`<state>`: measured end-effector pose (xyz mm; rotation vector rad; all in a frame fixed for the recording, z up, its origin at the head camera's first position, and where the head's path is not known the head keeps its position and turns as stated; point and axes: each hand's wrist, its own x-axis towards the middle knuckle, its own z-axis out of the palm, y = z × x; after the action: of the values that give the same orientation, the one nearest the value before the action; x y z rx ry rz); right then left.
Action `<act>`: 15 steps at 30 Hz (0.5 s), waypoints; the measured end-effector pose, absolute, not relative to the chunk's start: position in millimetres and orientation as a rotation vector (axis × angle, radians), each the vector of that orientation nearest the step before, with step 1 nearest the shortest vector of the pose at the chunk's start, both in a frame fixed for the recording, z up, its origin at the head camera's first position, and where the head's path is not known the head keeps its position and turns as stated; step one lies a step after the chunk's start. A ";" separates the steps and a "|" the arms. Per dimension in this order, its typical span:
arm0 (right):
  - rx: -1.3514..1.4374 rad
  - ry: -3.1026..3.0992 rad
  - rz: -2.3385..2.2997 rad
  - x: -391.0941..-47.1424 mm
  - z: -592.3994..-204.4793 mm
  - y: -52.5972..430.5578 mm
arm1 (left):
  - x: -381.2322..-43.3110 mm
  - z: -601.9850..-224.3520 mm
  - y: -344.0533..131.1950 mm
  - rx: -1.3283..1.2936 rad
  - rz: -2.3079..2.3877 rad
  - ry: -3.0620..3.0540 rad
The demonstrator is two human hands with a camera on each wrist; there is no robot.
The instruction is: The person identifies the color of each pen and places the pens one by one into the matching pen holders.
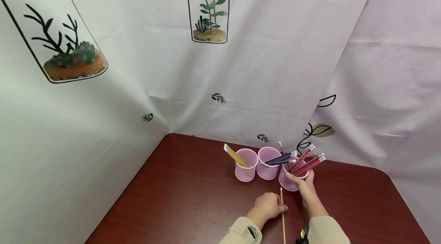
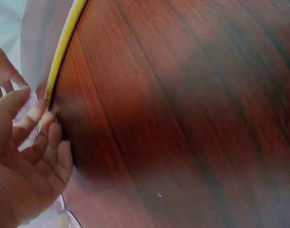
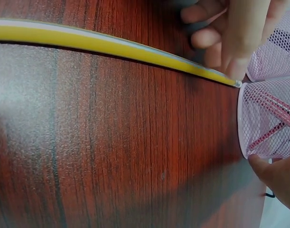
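A single yellow pencil lies on the table, looking copper-toned in the head view. My left hand is over it, its loosely bent fingertips by the pencil's eraser end in the wrist views. In the left wrist view, thumb and forefinger tips stand apart. My right hand grips the rightmost pink mesh pencil cup, thumb at the near side; its other fingers are mostly hidden behind the cup. Several red pencils lean in that cup, erasers up.
Left of the gripped cup stand a pink mesh cup with dark blue pencils and another cup with yellow pencils. All are near the back edge of the reddish-brown table. A patterned white cloth hangs behind.
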<state>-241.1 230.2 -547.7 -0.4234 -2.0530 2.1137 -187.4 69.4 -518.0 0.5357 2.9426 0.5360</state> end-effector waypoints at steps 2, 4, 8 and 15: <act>-0.425 -2.048 2.116 -240.5 -547.4 229.8 | -186.3 -518.0 73.7 0.523 0.434 2.953; -0.418 -2.042 2.117 -240.8 -548.0 229.9 | -184.5 -517.9 77.5 0.483 0.352 2.960; -0.421 -2.016 2.123 -242.7 -550.0 229.7 | -182.0 -518.7 82.8 0.401 0.268 2.979; -0.426 -2.004 2.099 -244.6 -551.6 229.9 | -183.3 -521.0 84.6 0.392 0.255 2.997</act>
<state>-244.6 229.9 -551.6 -0.4256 -2.0040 2.0989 -183.3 84.6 -521.0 0.3918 2.9973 0.2548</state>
